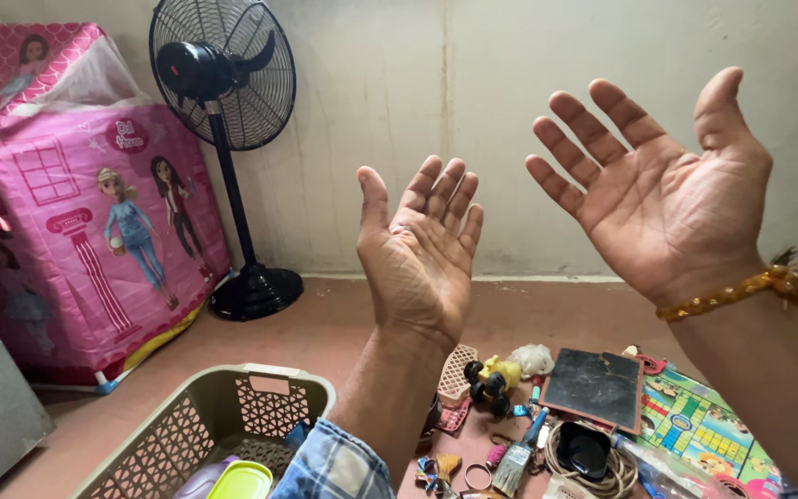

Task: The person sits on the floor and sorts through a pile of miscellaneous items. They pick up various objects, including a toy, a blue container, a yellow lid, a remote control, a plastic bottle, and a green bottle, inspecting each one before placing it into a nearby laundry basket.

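My left hand (422, 254) is raised in front of me, palm toward me, fingers together and pointing up, holding nothing. My right hand (658, 189) is raised higher at the right, palm open and fingers spread, also empty; a yellow beaded thread circles its wrist. Below both hands, on the reddish floor, lies a scatter of small things: a black slate (595, 386), a yellow and black toy vehicle (493, 379), a paintbrush (517, 457), a coiled cord (593, 457) and a colourful game board (708, 427).
A beige perforated plastic basket (187, 425) stands at the lower left with a green lid and purple item inside. A black pedestal fan (223, 83) stands by the wall. A pink play tent (94, 222) fills the left side.
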